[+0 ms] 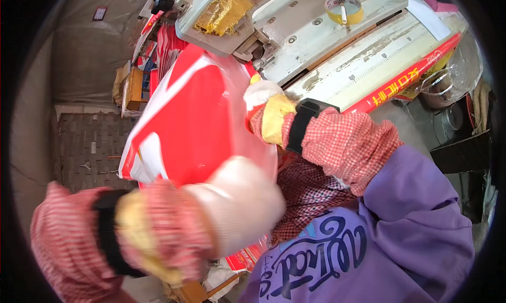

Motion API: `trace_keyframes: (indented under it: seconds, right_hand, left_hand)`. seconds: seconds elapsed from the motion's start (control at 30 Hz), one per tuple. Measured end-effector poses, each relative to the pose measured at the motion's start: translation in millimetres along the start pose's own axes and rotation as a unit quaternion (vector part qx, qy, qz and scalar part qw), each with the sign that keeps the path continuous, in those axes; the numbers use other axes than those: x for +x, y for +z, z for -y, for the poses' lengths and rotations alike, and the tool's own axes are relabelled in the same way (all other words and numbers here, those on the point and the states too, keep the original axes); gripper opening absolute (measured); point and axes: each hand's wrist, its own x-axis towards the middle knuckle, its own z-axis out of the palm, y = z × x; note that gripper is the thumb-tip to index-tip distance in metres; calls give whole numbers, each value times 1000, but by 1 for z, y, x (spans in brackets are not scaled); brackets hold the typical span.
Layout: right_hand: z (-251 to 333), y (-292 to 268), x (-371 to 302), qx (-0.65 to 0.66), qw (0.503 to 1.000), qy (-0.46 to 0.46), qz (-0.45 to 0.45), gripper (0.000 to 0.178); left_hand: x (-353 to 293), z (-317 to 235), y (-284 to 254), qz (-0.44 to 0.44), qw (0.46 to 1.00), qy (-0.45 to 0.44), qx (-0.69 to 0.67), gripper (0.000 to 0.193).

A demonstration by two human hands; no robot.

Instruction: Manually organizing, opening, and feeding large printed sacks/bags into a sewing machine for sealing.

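Observation:
A large red and white plastic sack (203, 126) hangs in front of me, its top edge up against the sewing machine (216, 21). My right hand (262, 96), in a white glove with a yellow band at the wrist, is closed at the sack's upper right edge, close to the machine's needle area. In a white glove too, my left hand (245, 203) is smeared by motion over the sack's lower part; its fingers cannot be made out. Red checked sleeves with black straps cover both forearms.
On the machine's pale bed lies a roll of tape (342, 8). A ruled white board (363, 65) with a red and yellow printed strip (406, 76) runs along the right. Folded red sacks (168, 52) are stacked at the back left, beside a wooden piece (135, 89).

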Motion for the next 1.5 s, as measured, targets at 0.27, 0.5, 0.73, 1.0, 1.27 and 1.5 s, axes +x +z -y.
trace_keyframes:
  seconds: [0.27, 0.5, 0.73, 1.0, 1.27, 1.5]
  right_hand:
    - [42, 9, -7, -135, 983, 127, -6, 14]
    - [31, 3, 7, 152, 985, -83, -11, 7]
    - [-65, 10, 54, 567, 666, -401, 272, 8]
    - [-63, 43, 43, 907, 373, -150, -124, 15]
    - [-45, 48, 36, 686, 677, -259, 54, 20]
    - [-37, 87, 55, 673, 618, -382, 136, 20]
  left_hand:
    - [-26, 53, 6, -170, 979, 36, -110, 9]
    - [33, 29, -1, -110, 966, 114, -202, 18]
    - [28, -7, 1, -131, 962, -4, -239, 16]
    - [31, 33, -21, -85, 988, 42, -120, 14]
    - [-26, 147, 54, -297, 950, -84, 41, 28]
    - [42, 46, 69, -293, 687, 361, -558, 7]
